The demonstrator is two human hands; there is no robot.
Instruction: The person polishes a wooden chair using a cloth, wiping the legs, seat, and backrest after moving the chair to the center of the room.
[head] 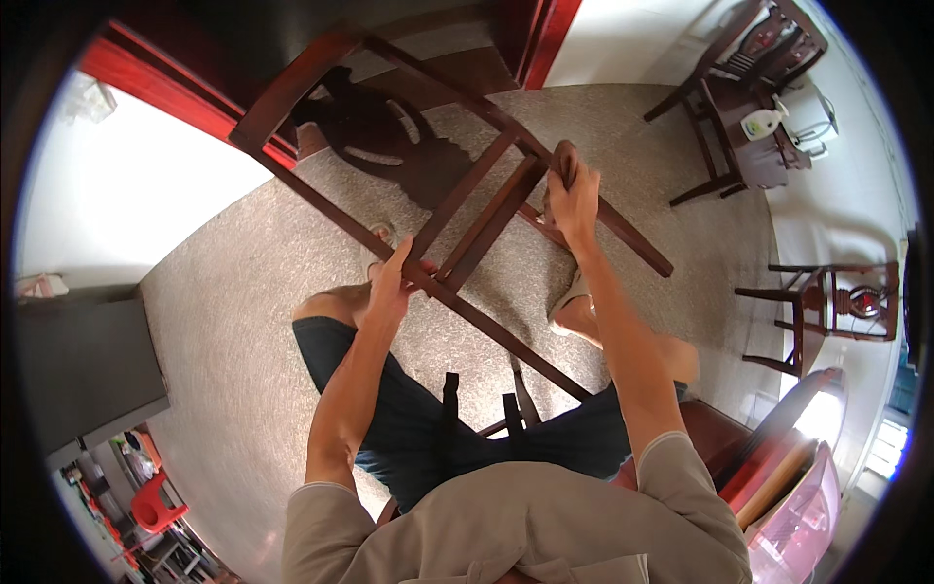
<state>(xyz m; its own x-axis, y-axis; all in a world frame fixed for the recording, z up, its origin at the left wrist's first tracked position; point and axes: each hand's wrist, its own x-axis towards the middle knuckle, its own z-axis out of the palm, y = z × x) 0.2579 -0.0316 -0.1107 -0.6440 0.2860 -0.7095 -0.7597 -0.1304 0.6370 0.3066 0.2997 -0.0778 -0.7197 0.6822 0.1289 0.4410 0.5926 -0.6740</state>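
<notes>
A dark wooden chair-back frame (474, 171) slants across my lap, with two side rails, a curved top rail (295, 87) and two crosspieces. My left hand (390, 288) grips the nearer side rail where the crosspieces meet it. On the farther side rail (627, 237), my right hand (575, 201) holds a small brown object (564, 160) against the wood; its kind is not clear. Through the frame shows a dark carved splat (408, 150) with slots. Whether it joins the frame, I cannot tell. The nearer rail's lower end rests near my right thigh.
Two wooden chairs stand along the right wall; a pump bottle (761, 124) and a white appliance (810, 113) are on the farther chair (730, 117). The other chair (806, 299) is nearer. A grey cabinet (91, 365) stands left, a red plastic stool (155, 504) lower left, a red-framed doorway (543, 44) ahead.
</notes>
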